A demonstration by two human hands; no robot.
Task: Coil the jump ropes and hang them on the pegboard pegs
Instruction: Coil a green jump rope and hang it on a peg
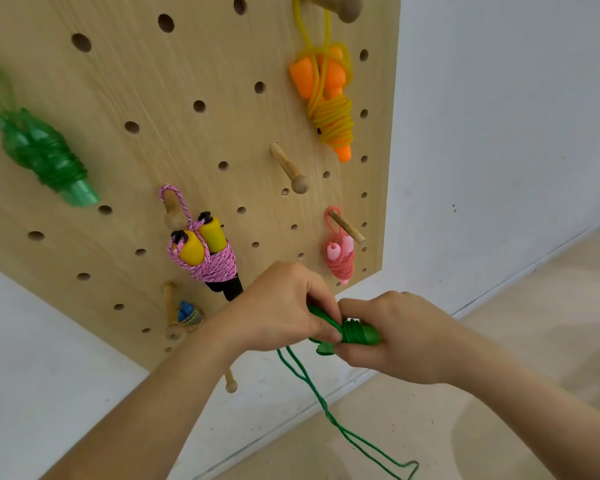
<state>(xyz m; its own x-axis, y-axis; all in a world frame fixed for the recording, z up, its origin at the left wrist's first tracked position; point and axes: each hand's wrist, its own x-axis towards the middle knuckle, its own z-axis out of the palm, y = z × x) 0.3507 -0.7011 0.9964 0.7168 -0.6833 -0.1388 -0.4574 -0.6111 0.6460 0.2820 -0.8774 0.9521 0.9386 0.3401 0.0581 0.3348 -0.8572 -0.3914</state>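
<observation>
Head view: your left hand (pixel 284 306) pinches the cord of the green jump rope (pixel 355 332), and your right hand (pixel 395 337) is curled round its wrapped handles. Your hands touch, near the pegboard (pixel 153 98)'s bottom edge. Loose cord hangs down to the floor (pixel 499 427).

Both hands grip green rope (pixel 355 332) bundle: left (pixel 284 306), right (pixel 395 334); tail trails to floor (pixel 499 341).

One wide-angle camera, worn on the person's head, looks forward and down from close range. The pegboard (pixel 125 98) fills the frame from nine to one o'clock, tilted; the floor (pixel 534 306) lies at four o'clock.
</observation>
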